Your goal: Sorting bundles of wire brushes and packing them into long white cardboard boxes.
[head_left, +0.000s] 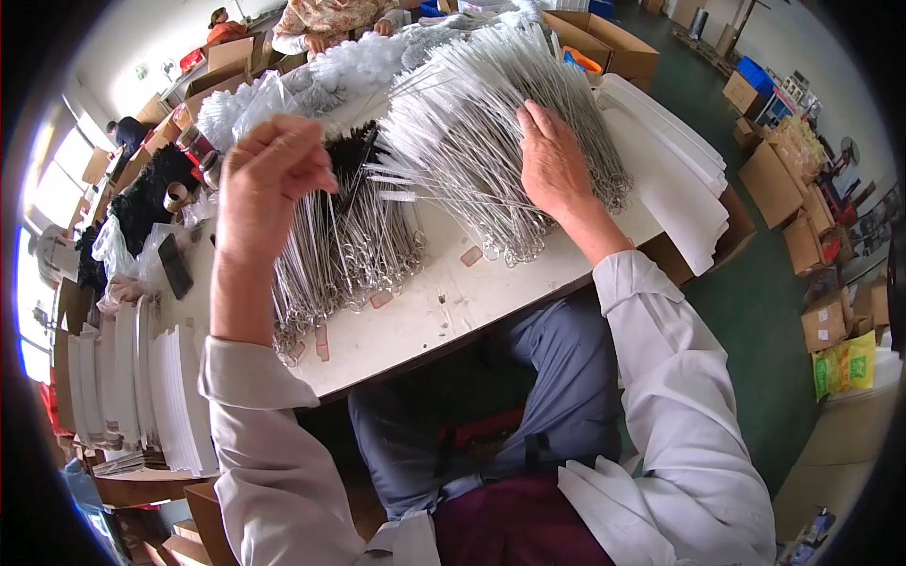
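A big heap of thin wire brushes [462,123] with white bristles and looped wire ends lies on the pale table [425,316]. My right hand [555,162] rests on its right side, fingers stretched over the wires; the thumb is hidden. Left of this heap is a second pile of wire brushes [349,245], some with black bristles [351,149], loops toward me. Raised over that pile's left end, my left hand [276,165] has its fingers curled closed. It is slightly blurred, and anything pinched in it cannot be made out.
White bristle bundles and plastic bags [274,104] lie along the far side, where another person's hands [316,43] work. A dark phone-like slab [176,266] lies at left near stacked white trays [179,396]. White sheets [665,179] overhang the right edge. Cardboard boxes [604,47] stand beyond.
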`<state>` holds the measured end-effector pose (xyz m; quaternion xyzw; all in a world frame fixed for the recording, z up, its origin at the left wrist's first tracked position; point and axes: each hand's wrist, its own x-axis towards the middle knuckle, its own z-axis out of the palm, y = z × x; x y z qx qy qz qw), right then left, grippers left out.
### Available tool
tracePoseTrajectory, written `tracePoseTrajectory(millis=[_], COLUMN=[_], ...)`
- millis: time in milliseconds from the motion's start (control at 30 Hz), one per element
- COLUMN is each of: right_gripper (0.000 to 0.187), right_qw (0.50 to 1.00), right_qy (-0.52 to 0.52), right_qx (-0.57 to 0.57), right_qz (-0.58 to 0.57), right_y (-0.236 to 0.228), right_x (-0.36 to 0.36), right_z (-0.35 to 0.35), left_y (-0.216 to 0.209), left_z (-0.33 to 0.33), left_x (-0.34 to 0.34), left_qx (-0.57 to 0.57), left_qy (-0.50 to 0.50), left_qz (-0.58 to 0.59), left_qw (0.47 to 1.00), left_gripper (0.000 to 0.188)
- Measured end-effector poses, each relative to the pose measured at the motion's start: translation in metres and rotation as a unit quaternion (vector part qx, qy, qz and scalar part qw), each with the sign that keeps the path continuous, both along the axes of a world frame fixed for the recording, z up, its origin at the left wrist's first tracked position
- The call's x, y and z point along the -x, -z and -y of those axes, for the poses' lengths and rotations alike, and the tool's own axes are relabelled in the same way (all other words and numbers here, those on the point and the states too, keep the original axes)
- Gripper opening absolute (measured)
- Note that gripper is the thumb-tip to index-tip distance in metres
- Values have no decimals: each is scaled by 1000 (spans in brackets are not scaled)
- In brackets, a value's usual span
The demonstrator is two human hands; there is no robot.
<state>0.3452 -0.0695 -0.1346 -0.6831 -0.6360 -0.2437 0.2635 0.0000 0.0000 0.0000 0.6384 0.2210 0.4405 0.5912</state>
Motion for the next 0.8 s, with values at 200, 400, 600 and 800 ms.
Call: tracePoseTrajectory(millis=[200,400,600,800], right_gripper=[47,45,43,47], right_qw=[1000,1000,999,997], right_qy=[-4,3,-18,-3], right_qx=[-13,-16,-30,-68], right_qz=[9,7,-11,36], right_y=[1,6,-2,-8], right_x=[-3,-4,-8,10], right_z=[1,-7,-3,3], left_y=[-46,-96,-144,-110], left_z=[-9,13,34,96], left_x=[50,117,185,162], left_qx=[-96,-151,-154,-144], left_qy=[-71,-31,-29,-83], left_qz=[26,20,-2,-188], left_qw=[993,988,988,968], left_gripper=[14,20,25,25])
